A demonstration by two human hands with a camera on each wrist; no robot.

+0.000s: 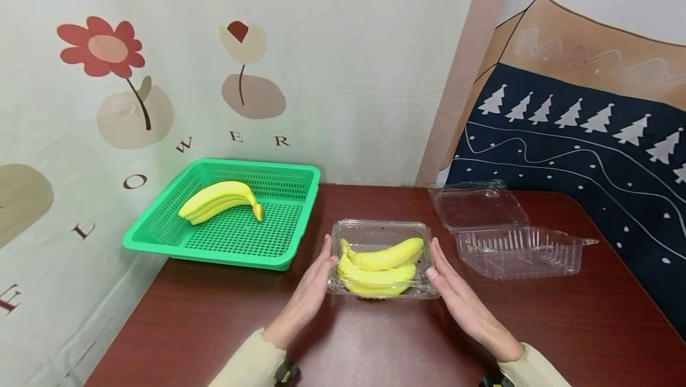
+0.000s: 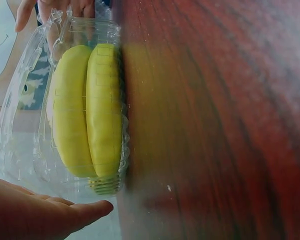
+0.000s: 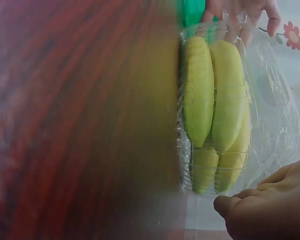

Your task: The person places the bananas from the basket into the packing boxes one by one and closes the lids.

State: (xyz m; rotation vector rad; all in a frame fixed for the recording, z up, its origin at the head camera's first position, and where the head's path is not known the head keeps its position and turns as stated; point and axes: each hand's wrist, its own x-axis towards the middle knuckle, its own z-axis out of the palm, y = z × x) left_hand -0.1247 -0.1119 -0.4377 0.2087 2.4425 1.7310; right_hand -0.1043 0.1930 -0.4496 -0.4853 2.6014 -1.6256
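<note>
A clear plastic clamshell box [image 1: 382, 230] stands on the table in front of me, its lid over the bananas inside. Whether the lid is latched I cannot tell. Through the plastic I see a bunch of yellow bananas [image 1: 377, 274], lying crosswise. My left hand [image 1: 313, 283] is at the box's left end with its fingers straight. At the right end, my right hand [image 1: 461, 297] mirrors it, fingers also extended. Both wrist views show the bananas [image 2: 87, 112] close up behind the ribbed wall.
Back left, a green plastic basket [image 1: 297, 256] holds another bunch of bananas [image 1: 220, 201]. A second clear clamshell box [image 1: 520, 253] lies with its lid raised back, right of my right hand. The dark red wooden table [image 1: 375, 345] meets a printed curtain [image 1: 354, 77] behind.
</note>
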